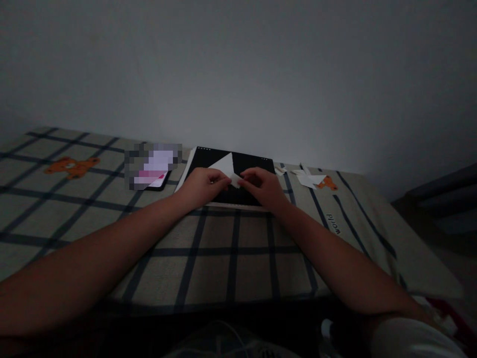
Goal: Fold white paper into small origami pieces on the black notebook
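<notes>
A folded piece of white paper (224, 163) stands out against a black board or book cover (246, 196). My left hand (201, 186) pinches its near edge between thumb and fingers. From the other side my right hand (265, 186) pinches the same paper, close to the left fingertips. One pointed corner rises above the hands, away from me. The fingers cover part of the lower folds, so their exact shape is hidden.
Left of the black board lies a phone (158, 179) with a lit, blurred screen. To the right rest folded white paper pieces (310, 180). A checked cloth (223, 253) with bear prints covers the table, which meets a plain wall (238, 74).
</notes>
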`<state>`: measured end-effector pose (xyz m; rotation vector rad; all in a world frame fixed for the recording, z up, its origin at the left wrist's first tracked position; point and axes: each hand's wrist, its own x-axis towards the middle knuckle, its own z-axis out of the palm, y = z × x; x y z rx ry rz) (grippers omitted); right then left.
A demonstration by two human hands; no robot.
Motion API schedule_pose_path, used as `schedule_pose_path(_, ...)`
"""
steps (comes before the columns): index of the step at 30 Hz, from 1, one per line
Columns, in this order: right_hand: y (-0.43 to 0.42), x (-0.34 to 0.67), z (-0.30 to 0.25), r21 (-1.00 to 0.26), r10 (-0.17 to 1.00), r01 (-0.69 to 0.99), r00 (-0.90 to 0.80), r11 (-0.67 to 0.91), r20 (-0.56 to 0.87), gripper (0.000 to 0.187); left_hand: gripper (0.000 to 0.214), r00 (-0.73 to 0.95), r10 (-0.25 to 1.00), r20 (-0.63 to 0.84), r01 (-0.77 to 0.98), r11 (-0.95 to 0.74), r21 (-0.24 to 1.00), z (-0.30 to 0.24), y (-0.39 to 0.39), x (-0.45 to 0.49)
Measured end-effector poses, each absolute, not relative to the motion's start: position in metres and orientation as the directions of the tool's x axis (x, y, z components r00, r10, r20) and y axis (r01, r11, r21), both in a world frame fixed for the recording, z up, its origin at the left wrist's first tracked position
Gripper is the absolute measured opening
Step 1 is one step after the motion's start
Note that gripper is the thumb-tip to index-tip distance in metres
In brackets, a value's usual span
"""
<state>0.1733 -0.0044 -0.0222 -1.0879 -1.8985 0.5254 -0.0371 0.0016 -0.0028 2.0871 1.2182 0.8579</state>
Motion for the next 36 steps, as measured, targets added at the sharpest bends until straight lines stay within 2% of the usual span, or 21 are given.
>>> schedule_pose_path(3, -0.007, 0.172, -0.022, -0.541, 0.749, 0.531, -0.342, 0.653, 0.568, 0.020, 0.031, 0.347, 0.912, 0.218, 0.535, -0.383, 0.753, -0.002, 0.001, -0.036)
schedule_pose_path(6, -0.010, 0.172, -0.020, -0.423, 0.689, 0.565, -0.423, 0.708, 0.588, 0.020, 0.030, 0.347, 0.904, 0.249, 0.516, -0.406, 0.754, -0.006, 0.002, -0.035)
schedule_pose_path(11, -0.011, 0.174, -0.021, -0.334, 0.685, 0.636, -0.450, 0.696, 0.573, 0.018, 0.030, 0.405, 0.865, 0.298, 0.462, -0.474, 0.749, -0.014, 0.006, -0.033)
schedule_pose_path(14, -0.012, 0.174, -0.020, -0.270, 0.700, 0.701, -0.442, 0.660, 0.561, 0.019, 0.030, 0.450, 0.825, 0.342, 0.459, -0.542, 0.704, -0.014, 0.005, -0.034)
schedule_pose_path(16, -0.012, 0.176, -0.016, -0.253, 0.735, 0.755, -0.406, 0.604, 0.544, 0.020, 0.029, 0.514, 0.760, 0.398, 0.477, -0.639, 0.604, -0.013, 0.003, -0.035)
schedule_pose_path(19, -0.005, 0.186, -0.007, -0.271, 0.783, 0.828, -0.284, 0.491, 0.553, 0.019, 0.027, 0.620, 0.640, 0.454, 0.517, -0.769, 0.377, -0.011, 0.001, -0.037)
schedule_pose_path(22, 0.007, 0.208, 0.003, -0.269, 0.817, 0.888, -0.175, 0.372, 0.550, 0.019, 0.026, 0.630, 0.631, 0.453, 0.602, -0.765, 0.229, -0.011, 0.003, -0.040)
schedule_pose_path(27, 0.022, 0.241, 0.010, -0.122, 0.929, 0.992, 0.085, -0.043, 0.359, 0.024, 0.031, 0.550, 0.710, 0.441, 0.731, -0.664, 0.157, -0.013, 0.008, -0.046)
schedule_pose_path(31, 0.023, 0.244, 0.009, 0.058, 0.970, 0.990, 0.117, -0.132, 0.212, 0.025, 0.037, 0.524, 0.749, 0.406, 0.785, -0.610, 0.112, -0.012, 0.011, -0.049)
schedule_pose_path(36, 0.022, 0.240, 0.010, 0.150, 0.972, 0.976, 0.124, -0.156, 0.199, 0.028, 0.043, 0.487, 0.802, 0.347, 0.841, -0.537, 0.059, -0.012, 0.013, -0.050)
